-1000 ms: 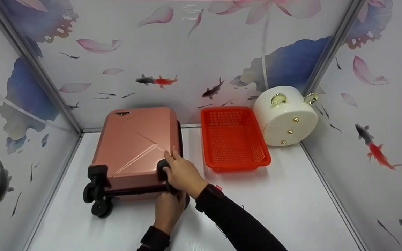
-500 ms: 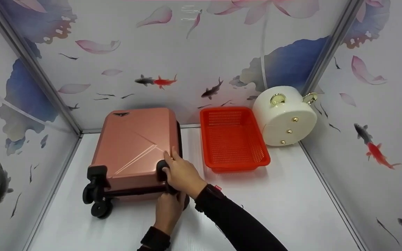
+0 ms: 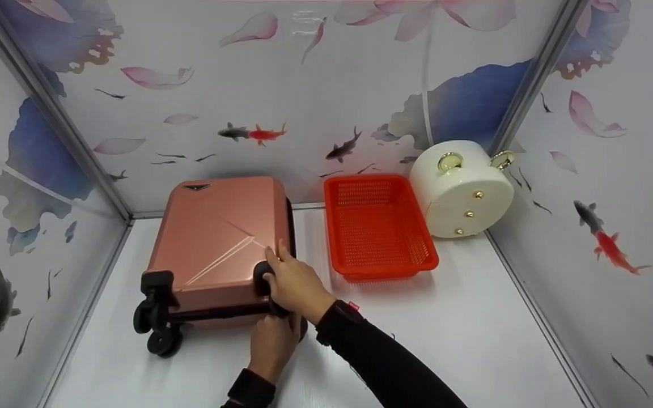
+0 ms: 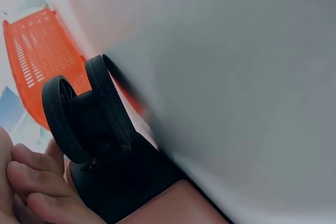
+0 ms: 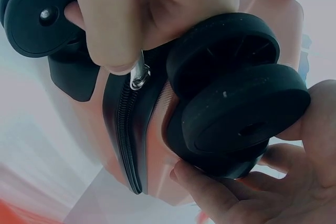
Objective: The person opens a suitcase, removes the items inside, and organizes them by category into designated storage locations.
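Note:
A rose-pink hard-shell suitcase [image 3: 221, 232] lies flat at the left, its wheels facing the near side. My left hand [image 3: 272, 343] is at the near right corner, partly under my right hand. In the right wrist view the left hand [image 5: 163, 9] pinches the metal zipper pull [image 5: 139, 74] between two wheel sets, and the black zipper [image 5: 126, 135] runs down the suitcase's side from it. My right hand [image 3: 301, 286] grips the black double wheel [image 5: 244, 108] at the upper near right corner, with fingers [image 5: 210, 190] on the shell beside it. In the left wrist view, another wheel [image 4: 92, 116] stands near curled fingers [image 4: 44, 182].
To the right of the suitcase stands a red plastic basket [image 3: 380, 272] with perforated walls. A white round case [image 3: 468, 198] with gold knobs and ring-like fittings leans in the back right corner. Printed panels [image 3: 281, 90] enclose the white table [image 3: 462, 340] at the back and sides.

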`<state>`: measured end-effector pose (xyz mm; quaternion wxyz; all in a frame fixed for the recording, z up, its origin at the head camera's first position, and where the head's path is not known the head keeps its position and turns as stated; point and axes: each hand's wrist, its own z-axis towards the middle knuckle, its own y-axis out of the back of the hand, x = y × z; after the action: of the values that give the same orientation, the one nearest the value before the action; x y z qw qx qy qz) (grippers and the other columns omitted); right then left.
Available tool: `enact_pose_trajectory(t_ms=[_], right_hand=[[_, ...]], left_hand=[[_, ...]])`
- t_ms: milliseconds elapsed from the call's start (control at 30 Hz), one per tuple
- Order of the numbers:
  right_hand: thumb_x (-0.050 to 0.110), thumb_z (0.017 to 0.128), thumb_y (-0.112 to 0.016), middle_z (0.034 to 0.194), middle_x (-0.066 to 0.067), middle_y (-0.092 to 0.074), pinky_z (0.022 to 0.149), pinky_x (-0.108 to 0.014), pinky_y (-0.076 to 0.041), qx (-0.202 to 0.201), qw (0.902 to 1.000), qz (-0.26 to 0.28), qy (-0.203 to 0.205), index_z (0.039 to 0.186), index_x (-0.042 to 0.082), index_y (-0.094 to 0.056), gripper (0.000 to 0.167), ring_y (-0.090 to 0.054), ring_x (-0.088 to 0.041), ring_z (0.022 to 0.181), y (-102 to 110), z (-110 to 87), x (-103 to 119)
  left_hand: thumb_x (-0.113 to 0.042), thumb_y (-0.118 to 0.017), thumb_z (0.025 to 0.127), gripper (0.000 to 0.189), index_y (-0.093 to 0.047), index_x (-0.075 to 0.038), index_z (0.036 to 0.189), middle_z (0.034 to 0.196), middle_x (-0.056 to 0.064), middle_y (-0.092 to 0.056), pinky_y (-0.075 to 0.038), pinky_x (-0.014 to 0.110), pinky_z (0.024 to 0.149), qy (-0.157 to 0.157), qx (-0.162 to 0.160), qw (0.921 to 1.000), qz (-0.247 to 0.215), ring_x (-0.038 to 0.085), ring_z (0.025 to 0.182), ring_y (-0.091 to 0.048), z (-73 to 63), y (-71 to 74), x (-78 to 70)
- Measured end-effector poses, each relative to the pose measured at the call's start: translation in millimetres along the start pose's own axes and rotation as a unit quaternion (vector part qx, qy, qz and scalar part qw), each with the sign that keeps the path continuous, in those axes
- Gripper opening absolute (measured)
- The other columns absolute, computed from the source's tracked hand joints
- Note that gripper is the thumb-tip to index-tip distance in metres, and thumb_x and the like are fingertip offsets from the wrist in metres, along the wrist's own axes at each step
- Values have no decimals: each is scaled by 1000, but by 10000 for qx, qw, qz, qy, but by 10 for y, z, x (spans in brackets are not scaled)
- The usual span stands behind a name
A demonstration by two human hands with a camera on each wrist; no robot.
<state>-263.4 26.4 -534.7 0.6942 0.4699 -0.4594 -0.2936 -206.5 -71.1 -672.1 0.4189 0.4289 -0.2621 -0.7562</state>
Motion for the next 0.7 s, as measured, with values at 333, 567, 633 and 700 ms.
enact_pose_trajectory(t_ms=[333,567,633,700], right_hand=[[31,113,-59,174,-29,-40,102,-50,-63,-10,10000,12,36,168,8,-45,61,-75,-39,128,4,-14,14],[31,113,-59,174,-29,-40,103,-51,-62,-7,10000,33,-26,168,9,-45,61,-75,-39,127,-1,-2,13],[31,113,-59,174,-29,-40,103,-51,-62,0,10000,50,-39,168,9,-45,61,-75,-39,127,0,0,15],[31,113,-59,174,-29,-40,103,-51,-62,8,10000,49,-35,169,9,-45,61,-75,-39,127,-1,-2,19]], left_hand=[[-23,-78,100,44,-53,-15,65,52,7,-60,-44,42,38,-522,-430,9960,580,25,42,-58,-32,-90,9],[-21,-76,98,36,-58,-12,67,55,9,-62,-45,46,38,-891,-834,9884,907,31,44,-62,-8,-113,-42],[-20,-75,97,33,-60,-12,69,57,8,-62,-46,45,38,-1033,-933,9836,1145,31,46,-63,-5,-119,-53],[-20,-74,98,31,-60,-11,71,58,8,-62,-47,45,39,-1097,-959,9812,1263,29,46,-63,-8,-115,-58]])
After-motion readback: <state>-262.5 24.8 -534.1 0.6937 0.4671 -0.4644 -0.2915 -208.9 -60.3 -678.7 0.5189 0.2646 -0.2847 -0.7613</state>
